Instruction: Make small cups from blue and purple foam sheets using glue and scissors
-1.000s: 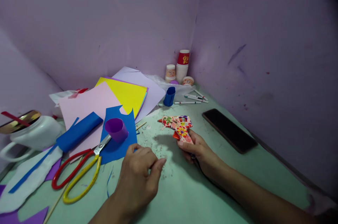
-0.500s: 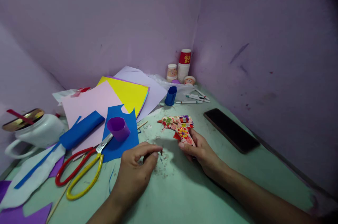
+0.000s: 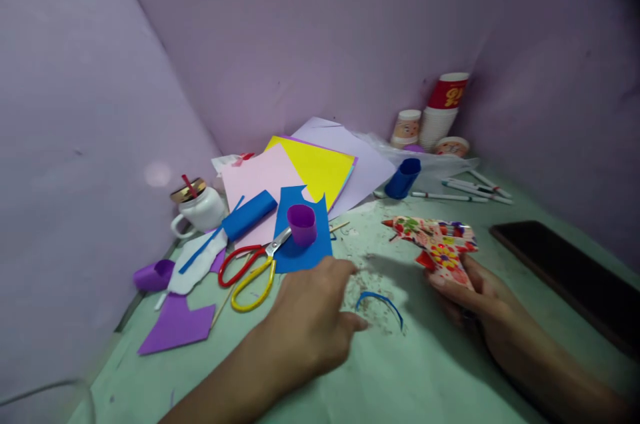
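A glue gun [image 3: 440, 247] with a flowered wrap is gripped by its handle in my right hand [image 3: 480, 291], its nozzle pointing left. My left hand [image 3: 315, 317] hovers over the table with thumb and forefinger apart and nothing visible between them; its other fingers are curled and partly hidden. Just right of those fingertips lies a thin, curved blue strip [image 3: 381, 299] among crumbs. Beyond the left hand, a purple tube [image 3: 302, 227] stands on a cut blue sheet [image 3: 287, 264]. Scissors [image 3: 255, 271] with red and yellow handles lie with their blades against it.
A dark phone [image 3: 565, 277] lies at the right. Behind are a blue tube [image 3: 403, 179], several pens [image 3: 450, 197] and stacked paper cups [image 3: 440, 124]. Coloured sheets [image 3: 320, 167], a rolled blue piece [image 3: 250, 215], a white mug [image 3: 203, 209] and purple scraps [image 3: 177, 327] fill the left.
The view has swung left. My left hand's pinch has opened, and a curved blue strip now shows on the table beside its fingertips. My right hand keeps hold of the glue gun.
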`<state>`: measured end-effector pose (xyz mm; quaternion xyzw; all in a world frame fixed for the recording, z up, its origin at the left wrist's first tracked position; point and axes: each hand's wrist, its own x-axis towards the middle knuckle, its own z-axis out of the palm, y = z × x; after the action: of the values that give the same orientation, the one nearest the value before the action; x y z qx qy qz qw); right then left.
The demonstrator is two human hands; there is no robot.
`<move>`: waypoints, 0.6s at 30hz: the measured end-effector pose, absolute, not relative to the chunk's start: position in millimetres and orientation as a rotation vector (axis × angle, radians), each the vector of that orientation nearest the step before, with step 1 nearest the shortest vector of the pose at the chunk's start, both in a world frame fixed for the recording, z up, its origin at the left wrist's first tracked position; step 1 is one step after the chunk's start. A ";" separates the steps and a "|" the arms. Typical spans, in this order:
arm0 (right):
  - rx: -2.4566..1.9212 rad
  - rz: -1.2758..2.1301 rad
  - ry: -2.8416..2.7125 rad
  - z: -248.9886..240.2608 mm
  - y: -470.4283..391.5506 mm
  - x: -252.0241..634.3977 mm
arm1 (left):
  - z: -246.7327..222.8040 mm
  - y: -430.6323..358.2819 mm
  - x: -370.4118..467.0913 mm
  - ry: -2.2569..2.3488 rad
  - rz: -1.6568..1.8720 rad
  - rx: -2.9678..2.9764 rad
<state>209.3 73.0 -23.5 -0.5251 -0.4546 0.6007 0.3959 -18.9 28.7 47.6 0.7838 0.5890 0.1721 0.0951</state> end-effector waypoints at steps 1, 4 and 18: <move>-1.344 1.533 -1.148 -23.8 73.1 210.1 | 52.3 27.6 -36.0 1.822 0.432 2.357; -1.359 1.571 -1.141 -24.6 73.9 211.5 | 59.8 24.8 -98.2 2.468 0.170 2.073; -1.452 1.485 -1.202 -34.6 76.1 211.2 | 63.9 26.3 -201.7 2.928 0.290 1.234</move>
<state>211.2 76.1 -34.6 -0.5640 -0.4666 0.5769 0.3624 -201.7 26.3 63.9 0.3866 0.9174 0.0908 -0.0247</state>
